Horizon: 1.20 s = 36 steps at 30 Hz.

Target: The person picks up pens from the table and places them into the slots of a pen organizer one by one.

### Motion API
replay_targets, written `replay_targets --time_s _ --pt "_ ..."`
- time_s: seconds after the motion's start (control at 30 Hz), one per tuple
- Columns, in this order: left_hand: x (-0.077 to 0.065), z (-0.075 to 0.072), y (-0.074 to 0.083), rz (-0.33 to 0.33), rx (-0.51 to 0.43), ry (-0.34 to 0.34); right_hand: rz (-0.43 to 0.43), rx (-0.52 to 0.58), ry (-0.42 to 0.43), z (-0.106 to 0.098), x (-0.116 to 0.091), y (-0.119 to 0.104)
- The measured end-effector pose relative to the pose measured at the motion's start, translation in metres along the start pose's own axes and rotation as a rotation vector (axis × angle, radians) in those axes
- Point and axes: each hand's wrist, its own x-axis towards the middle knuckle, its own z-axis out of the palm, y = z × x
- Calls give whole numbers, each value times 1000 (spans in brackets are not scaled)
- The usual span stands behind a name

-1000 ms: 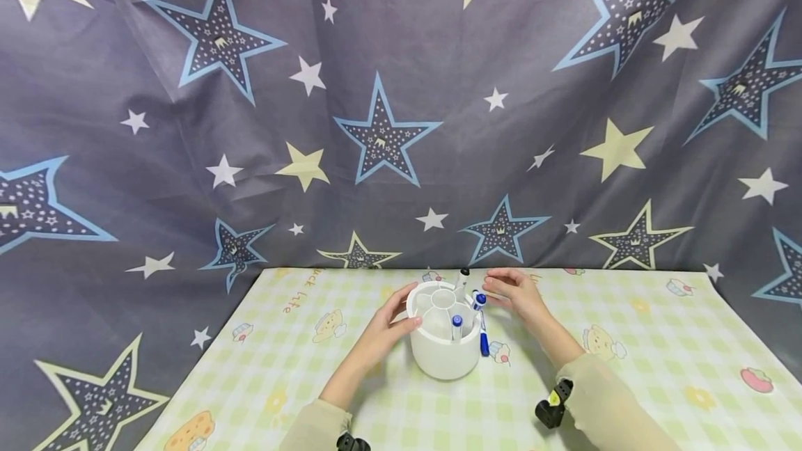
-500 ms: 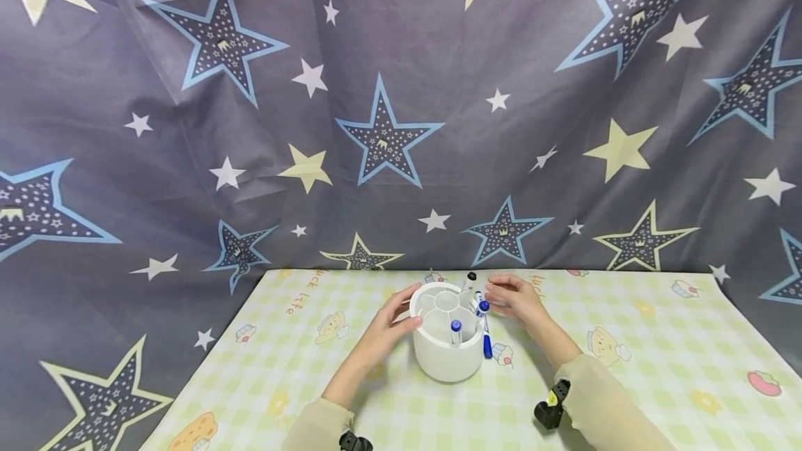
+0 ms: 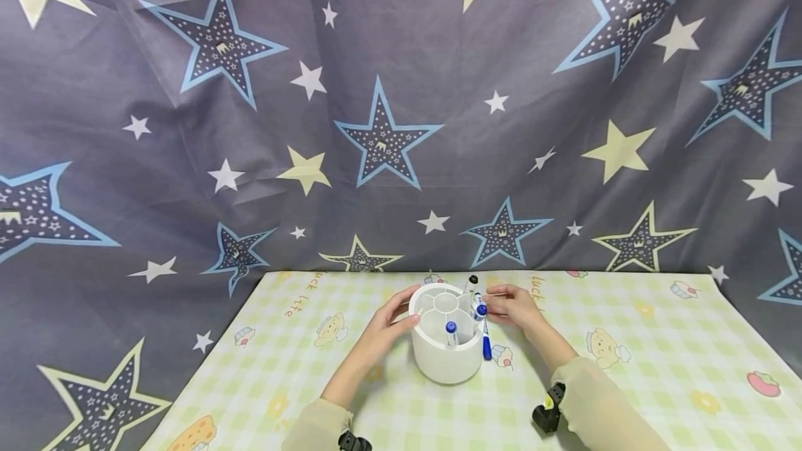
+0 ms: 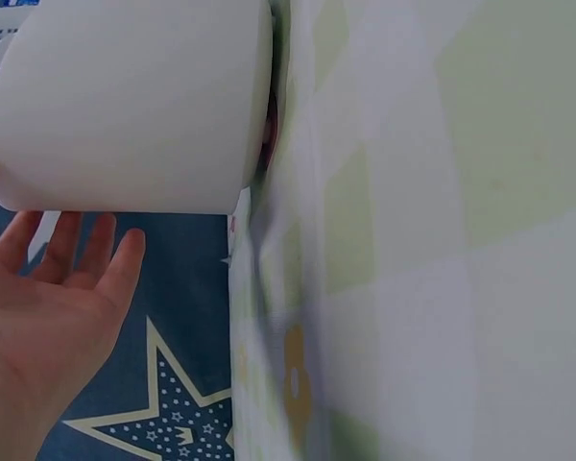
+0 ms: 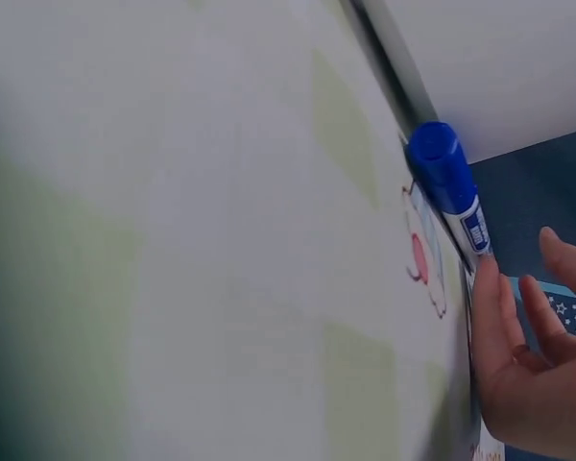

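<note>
A round white divided pen holder (image 3: 446, 362) stands on the table. Several capped markers stand in it: one black-capped marker (image 3: 473, 280) at the back, one blue-capped marker (image 3: 451, 329) at the front, another at the right. My left hand (image 3: 378, 333) touches its left side, with thumb at the rim; in the left wrist view, relaxed fingers (image 4: 82, 250) rest against the wall. Another blue-capped marker (image 5: 442, 163) lies on the cloth close beside the holder. My right hand (image 3: 515, 308) is at its far end; a fingertip seems to touch the barrel, thumb apart.
A green-and-white checked tablecloth (image 3: 645, 395) with printed cartoons covers the table. Behind the table's back edge hangs a dark curtain (image 3: 401, 214) with stars. Black wrist devices sit at both sleeves, such as the right wrist camera (image 3: 547, 415).
The markers in the holder have shifted clockwise as seen from above: the back one right, the front one left. My right hand has lowered slightly; my left hand stays at the holder.
</note>
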Motion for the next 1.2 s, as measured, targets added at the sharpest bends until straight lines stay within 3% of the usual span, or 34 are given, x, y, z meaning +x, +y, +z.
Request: replay_targets --time_s 0.3,0.5,0.6,0.7,0.83,1.2 --pt "-3 2 -5 -12 1 38 -36 -189 62 10 -3 5" --pt "-2 4 -7 7 3 39 -39 -464 172 18 0 1" --pt "-1 3 -6 0 4 47 -39 -575 178 21 3 -3" --pt "1 0 -4 -11 18 56 -18 -556 159 23 5 -6" --pt "2 -2 -2 -6 24 60 -8 -439 137 22 4 -7" --pt "5 1 -5 -16 23 88 -105 -238 68 -4 -13 -15"
